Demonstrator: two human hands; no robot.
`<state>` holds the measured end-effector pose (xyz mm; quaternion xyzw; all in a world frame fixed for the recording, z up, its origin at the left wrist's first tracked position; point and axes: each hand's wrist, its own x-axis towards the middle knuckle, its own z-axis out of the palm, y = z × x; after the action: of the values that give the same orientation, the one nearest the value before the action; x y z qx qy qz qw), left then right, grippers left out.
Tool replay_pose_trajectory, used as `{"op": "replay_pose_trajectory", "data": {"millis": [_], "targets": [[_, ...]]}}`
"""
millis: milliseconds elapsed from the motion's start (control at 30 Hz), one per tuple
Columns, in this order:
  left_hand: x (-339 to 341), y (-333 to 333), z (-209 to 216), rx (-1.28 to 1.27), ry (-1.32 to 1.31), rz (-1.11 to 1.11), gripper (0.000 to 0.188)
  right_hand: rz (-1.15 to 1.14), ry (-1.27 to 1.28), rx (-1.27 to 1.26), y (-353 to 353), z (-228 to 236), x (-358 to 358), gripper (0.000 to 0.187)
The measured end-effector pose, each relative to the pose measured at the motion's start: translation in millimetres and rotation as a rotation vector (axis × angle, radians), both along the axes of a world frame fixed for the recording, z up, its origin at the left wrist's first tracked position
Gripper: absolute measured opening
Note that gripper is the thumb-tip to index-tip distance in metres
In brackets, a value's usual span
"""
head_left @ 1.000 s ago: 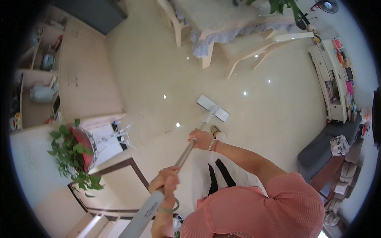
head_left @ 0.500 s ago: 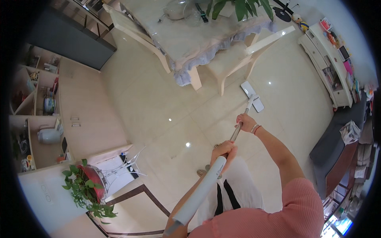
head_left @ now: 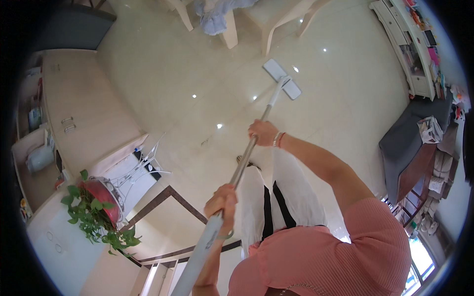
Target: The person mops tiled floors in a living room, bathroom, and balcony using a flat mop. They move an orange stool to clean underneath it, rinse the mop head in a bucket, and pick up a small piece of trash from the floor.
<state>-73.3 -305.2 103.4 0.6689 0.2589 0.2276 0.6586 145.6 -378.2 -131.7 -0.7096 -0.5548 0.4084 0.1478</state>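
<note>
A flat mop (head_left: 269, 102) slants across the floor in front of me, its pole running from the lower left to its pale rectangular head (head_left: 290, 90). That head lies flat on the shiny tiles, a little nearer to me than a chair leg. My right hand (head_left: 264, 132), with bracelets at the wrist, is wrapped round the metal part of the pole. Closer to my body, my left hand (head_left: 223, 203) grips the pole where the metal meets the thick white upper section (head_left: 201, 254). The top end of the pole runs out of the picture.
Chair legs (head_left: 267, 40) and a cloth-covered table's leg (head_left: 228, 33) stand ahead. Cabinets (head_left: 74, 93) line the left, with a potted plant (head_left: 101, 197) and a white wire stand (head_left: 148, 158) nearby. A white dresser (head_left: 402, 49) and a dark grey seat (head_left: 400, 148) are on the right.
The mop head has moved left and closer to me across the tiles. Both hands have shifted left and are farther apart along the pole. My view has tilted nearer to my body.
</note>
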Motion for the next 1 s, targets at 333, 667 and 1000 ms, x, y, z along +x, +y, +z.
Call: {"op": "replay_pose_trajectory", "data": {"millis": [333,667,1000], "targets": [[-185.7,-5.7,111.5,0.112,0.479,0.331,0.036,0.173,0.239,0.119,57.4,54.9,-260.8,0.011],[-192.1,-11.8,97.7,0.169,0.208,0.345,0.035,0.297,0.352,0.102,60.5,76.5,-249.7,0.022],[0.6,-60.2,0.0,-0.07,0.283,0.271,0.038,-0.1,-0.026,0.051,-63.2,13.0,-6.2,0.004]]}}
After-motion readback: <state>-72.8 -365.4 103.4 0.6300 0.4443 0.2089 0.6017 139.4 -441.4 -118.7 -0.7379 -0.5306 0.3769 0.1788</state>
